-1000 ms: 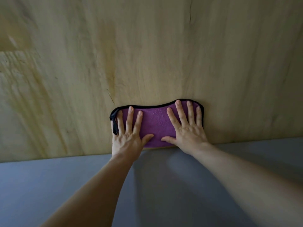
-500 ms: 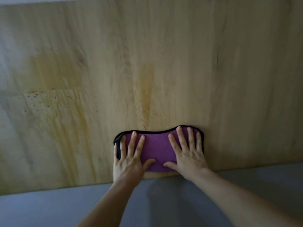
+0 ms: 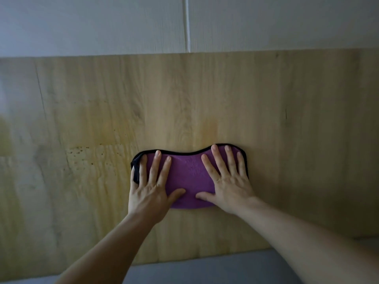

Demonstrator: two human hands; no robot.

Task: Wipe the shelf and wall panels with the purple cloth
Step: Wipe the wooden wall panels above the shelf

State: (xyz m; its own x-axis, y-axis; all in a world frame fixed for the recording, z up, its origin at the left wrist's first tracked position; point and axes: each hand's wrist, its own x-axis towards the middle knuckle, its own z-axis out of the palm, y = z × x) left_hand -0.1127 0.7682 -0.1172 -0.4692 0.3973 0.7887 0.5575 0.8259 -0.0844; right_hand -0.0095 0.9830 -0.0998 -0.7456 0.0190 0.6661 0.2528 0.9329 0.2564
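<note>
Purple cloth (image 3: pixel 188 177) is pressed flat against the wooden panel (image 3: pixel 287 140) by left hand (image 3: pixel 150 191) and right hand (image 3: pixel 229 187), fingers spread; uneven pressure could bunch it, leaving streaks.

A wood-grain panel (image 3: pixel 266 119) fills the view; the purple cloth (image 3: pixel 188 177) lies flat on it, slightly right of centre.

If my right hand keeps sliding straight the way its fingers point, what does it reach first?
The right hand points up the wooden panel. Past the purple cloth's black edge lies bare wood, then probably the pale wall at the panel's top edge; whether that wall sits flush is unclear.
</note>
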